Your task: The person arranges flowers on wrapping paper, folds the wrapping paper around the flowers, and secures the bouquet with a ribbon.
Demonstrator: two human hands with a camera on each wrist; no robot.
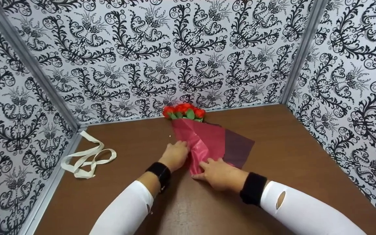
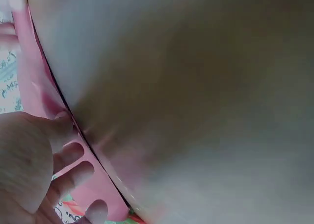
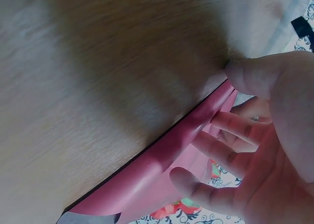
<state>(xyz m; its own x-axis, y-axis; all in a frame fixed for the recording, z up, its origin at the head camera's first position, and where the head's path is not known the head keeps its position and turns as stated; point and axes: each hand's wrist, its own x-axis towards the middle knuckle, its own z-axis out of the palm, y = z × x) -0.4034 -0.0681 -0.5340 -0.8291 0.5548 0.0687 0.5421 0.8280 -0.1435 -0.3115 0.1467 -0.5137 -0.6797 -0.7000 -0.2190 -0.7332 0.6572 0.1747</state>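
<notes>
A bunch of red flowers (image 1: 184, 110) with green leaves lies at the back of the table, its lower part covered by folded red wrapping paper (image 1: 209, 137). The paper's dark purple side (image 1: 238, 147) shows at the right. My left hand (image 1: 176, 156) touches the paper's left edge; in the left wrist view its thumb (image 2: 63, 126) meets that edge and the fingers lie spread against the paper. My right hand (image 1: 219, 173) rests on the paper's lower part with fingers extended, its thumb (image 3: 245, 77) at the bottom corner. The flower stems are hidden.
A loosely looped cream ribbon (image 1: 91, 156) lies on the left of the brown wooden table (image 1: 135, 140). Patterned black-and-white walls (image 1: 188, 58) with grey frame edges stand behind and at both sides.
</notes>
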